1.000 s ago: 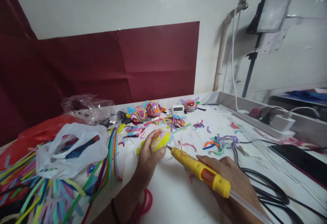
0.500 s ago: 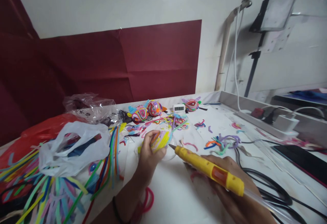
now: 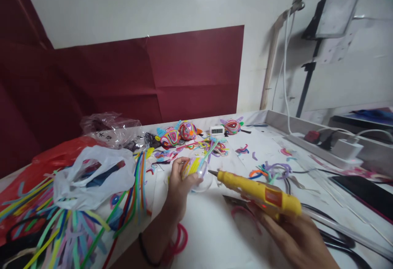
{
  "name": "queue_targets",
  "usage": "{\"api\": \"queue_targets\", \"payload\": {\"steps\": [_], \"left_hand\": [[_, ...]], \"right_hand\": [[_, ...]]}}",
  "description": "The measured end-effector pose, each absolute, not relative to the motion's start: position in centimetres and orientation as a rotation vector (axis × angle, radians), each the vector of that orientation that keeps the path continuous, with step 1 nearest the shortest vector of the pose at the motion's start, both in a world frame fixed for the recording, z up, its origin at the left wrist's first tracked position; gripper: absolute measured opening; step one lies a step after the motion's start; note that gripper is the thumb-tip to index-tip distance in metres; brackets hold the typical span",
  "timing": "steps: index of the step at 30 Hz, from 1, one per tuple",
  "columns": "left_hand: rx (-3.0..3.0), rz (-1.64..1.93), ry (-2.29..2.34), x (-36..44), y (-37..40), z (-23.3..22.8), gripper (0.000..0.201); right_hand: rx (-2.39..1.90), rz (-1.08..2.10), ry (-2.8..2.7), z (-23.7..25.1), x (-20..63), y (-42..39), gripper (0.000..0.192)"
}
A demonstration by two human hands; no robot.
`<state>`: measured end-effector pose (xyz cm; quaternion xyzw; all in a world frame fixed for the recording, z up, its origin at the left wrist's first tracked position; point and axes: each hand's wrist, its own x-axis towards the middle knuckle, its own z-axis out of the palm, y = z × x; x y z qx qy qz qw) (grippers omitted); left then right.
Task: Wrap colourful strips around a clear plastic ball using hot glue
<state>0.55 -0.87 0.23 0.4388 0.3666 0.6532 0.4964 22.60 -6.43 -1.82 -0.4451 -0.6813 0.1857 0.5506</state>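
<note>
My left hand point(image 3: 179, 187) is closed round a clear plastic ball point(image 3: 205, 179) partly covered with yellow, pink and pale blue pipe cleaners. A loose pale green-blue strand point(image 3: 211, 151) rises from the ball's upper side. In my right hand point(image 3: 285, 228) is a yellow hot glue gun point(image 3: 258, 189), a small red light showing on its body and a clear glue stick out of its back. Its nozzle points left, just short of the ball. A dark, blade-like piece point(image 3: 235, 201) juts out from beneath my right hand; I cannot tell whether it is held.
Several pipe-cleaner-covered figures point(image 3: 169, 136) and a small white digital timer point(image 3: 217, 130) stand at the back. Left lie a white plastic bag point(image 3: 98, 179) and many pipe cleaners point(image 3: 69, 236). Right are pipe-cleaner scraps point(image 3: 276, 170), black cable point(image 3: 333, 220), a phone point(image 3: 365, 193) and a power strip point(image 3: 322, 150).
The ball has turned in my left hand, so more of its clear side shows. The glue gun's nozzle has drawn slightly away to the right. The whole view has shifted a little.
</note>
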Motion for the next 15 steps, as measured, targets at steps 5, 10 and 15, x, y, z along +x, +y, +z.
{"api": "queue_targets", "payload": {"steps": [5,10,15], "left_hand": [[1.012,1.598,0.885,0.4,-0.9,0.3,0.043],[1.009,1.624,0.896,0.1,-0.3,0.0,0.042],[0.933,1.665,0.89,-0.2,0.1,0.2,0.044]], "right_hand": [[-1.187,0.776,-1.507,-1.4,22.5,-6.1,0.033],[-1.24,0.905,-1.425,-0.6,22.5,-5.4,0.034],[-1.348,1.082,-1.398,0.2,23.4,-4.3,0.036]]}}
